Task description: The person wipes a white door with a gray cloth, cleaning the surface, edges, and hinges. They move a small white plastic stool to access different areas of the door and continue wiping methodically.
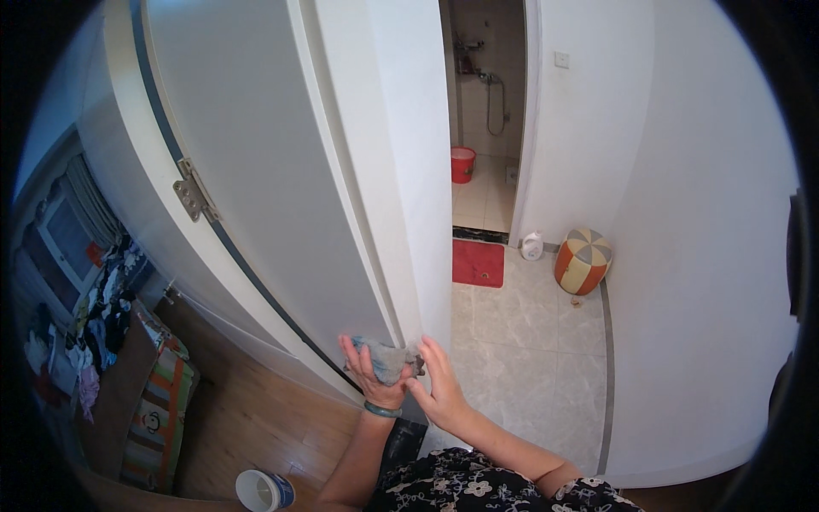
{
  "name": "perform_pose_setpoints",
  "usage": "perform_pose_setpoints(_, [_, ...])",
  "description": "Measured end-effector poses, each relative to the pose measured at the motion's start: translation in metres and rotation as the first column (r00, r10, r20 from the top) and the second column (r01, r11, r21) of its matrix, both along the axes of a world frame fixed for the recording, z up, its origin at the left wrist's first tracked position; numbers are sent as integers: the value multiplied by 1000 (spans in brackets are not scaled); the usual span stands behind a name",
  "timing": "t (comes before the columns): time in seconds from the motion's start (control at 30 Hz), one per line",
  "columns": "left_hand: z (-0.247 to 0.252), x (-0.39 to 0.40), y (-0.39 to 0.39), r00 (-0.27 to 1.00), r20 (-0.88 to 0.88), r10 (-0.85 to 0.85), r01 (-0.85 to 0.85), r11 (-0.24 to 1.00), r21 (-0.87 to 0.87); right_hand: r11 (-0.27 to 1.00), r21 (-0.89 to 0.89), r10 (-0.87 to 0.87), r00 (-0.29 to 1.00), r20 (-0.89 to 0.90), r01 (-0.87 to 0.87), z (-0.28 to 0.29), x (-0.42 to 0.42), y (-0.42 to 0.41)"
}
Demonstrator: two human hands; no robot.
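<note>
A grey-blue cloth (pixel 387 360) lies bunched against the lower visible part of the white door frame (pixel 358 243). My left hand (pixel 377 381), with a green bangle at the wrist, holds the cloth against the frame. Close on its right, my right hand (pixel 441 387) has its fingers spread, with fingertips at the frame's edge and the cloth's right end; whether it grips any cloth is hard to tell. A metal hinge (pixel 195 195) shows farther up on the left.
A white bucket (pixel 263 491) stands on the wood floor at lower left, near a bed (pixel 157 416) and piled clothes (pixel 105 313). Right of the frame are a red mat (pixel 478 263), a white jug (pixel 532 246), a striped stool (pixel 582 261) and, in the bathroom, a red bucket (pixel 462 165).
</note>
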State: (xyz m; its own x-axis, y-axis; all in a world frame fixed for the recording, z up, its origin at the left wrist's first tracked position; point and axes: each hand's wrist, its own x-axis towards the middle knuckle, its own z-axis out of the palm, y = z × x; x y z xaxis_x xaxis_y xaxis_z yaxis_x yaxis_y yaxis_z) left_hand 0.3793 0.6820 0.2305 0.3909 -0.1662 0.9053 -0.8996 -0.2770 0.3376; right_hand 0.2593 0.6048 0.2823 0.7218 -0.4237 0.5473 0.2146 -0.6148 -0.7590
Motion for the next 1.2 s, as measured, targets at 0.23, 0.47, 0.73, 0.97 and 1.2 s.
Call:
perform_pose_setpoints(0.23, [-3, 5, -8, 999, 1, 38, -38, 999, -6, 970, -227, -26, 961, 276, 92, 91, 32, -25])
perform_pose_setpoints(0.47, [-4, 4, -2, 999, -36, 40, -37, 996, 87, 946, -261, -53, 884, 465, 194, 113, 76, -19])
perform_pose_setpoints(0.73, [5, 0, 0, 992, -93, -83, 83, 997, -4, 894, -350, -31, 817, 575, 281, 87, 93, -32])
perform_pose_setpoints(0.97, [90, 33, -2, 970, -196, -142, 54, 916, -398, 903, -317, -39, 791, 611, 289, 84, 90, -33])
perform_pose_setpoints(1.2, [141, 70, 11, 992, 3, 123, -116, 945, -305, 904, -297, -49, 764, 643, 308, 78, 93, -36])
